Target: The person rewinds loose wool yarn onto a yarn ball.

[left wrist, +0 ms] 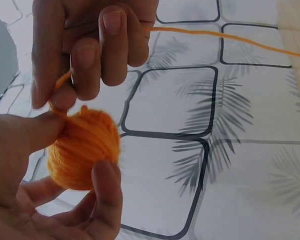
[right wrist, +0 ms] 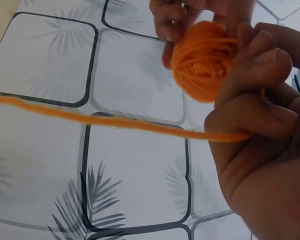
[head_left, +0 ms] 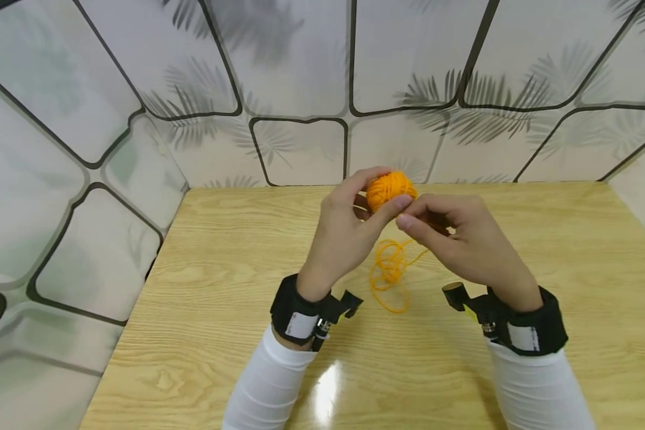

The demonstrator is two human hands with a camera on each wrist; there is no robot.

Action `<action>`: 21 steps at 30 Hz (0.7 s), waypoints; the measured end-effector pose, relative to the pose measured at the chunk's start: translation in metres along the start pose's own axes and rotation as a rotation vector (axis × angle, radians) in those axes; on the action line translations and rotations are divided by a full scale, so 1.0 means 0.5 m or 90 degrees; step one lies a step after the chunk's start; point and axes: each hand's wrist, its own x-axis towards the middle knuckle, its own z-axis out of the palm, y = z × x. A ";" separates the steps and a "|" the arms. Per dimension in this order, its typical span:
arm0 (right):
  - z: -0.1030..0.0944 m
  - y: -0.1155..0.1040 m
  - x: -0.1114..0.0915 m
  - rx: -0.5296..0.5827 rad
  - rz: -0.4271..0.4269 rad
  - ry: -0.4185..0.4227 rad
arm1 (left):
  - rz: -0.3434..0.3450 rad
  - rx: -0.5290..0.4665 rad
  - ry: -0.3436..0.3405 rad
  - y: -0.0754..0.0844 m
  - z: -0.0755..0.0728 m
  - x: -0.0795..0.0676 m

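Note:
An orange ball of yarn [head_left: 389, 190] is held up above the table by my left hand [head_left: 346, 230], its thumb on the near side and fingers around the far side. Close beside it, my right hand [head_left: 454, 233] pinches the yarn strand between thumb and forefinger, right at the ball. In the right wrist view the strand [right wrist: 140, 125] runs out from under the curled fingers of that hand. Loose loops of the same yarn [head_left: 391, 266] lie on the table beneath both hands. The left wrist view shows the wound ball [left wrist: 85, 150] with the left thumb pressing yarn on its top.
The wooden table [head_left: 220, 269] carries the loose yarn. Behind it and to the left stand walls [head_left: 301, 149] with a dark-lined stone and palm-leaf pattern. Each wrist wears a black strap [head_left: 295, 310] with a small camera mount.

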 end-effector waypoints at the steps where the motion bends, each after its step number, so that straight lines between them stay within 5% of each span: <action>1: -0.006 0.000 0.000 0.010 -0.004 0.013 | -0.006 -0.007 -0.026 0.001 -0.002 0.001; 7: -0.028 0.005 0.007 0.090 -0.023 0.075 | -0.073 -0.070 -0.224 0.030 -0.022 0.006; 10: -0.024 0.020 0.013 0.139 -0.027 0.093 | -0.080 -0.107 -0.278 0.058 -0.031 0.006; 15: -0.006 0.030 0.027 0.242 -0.008 0.153 | -0.053 -0.182 -0.214 0.075 -0.034 0.007; 21: 0.005 0.034 0.031 0.359 0.029 0.184 | -0.065 -0.297 -0.158 0.049 -0.026 0.009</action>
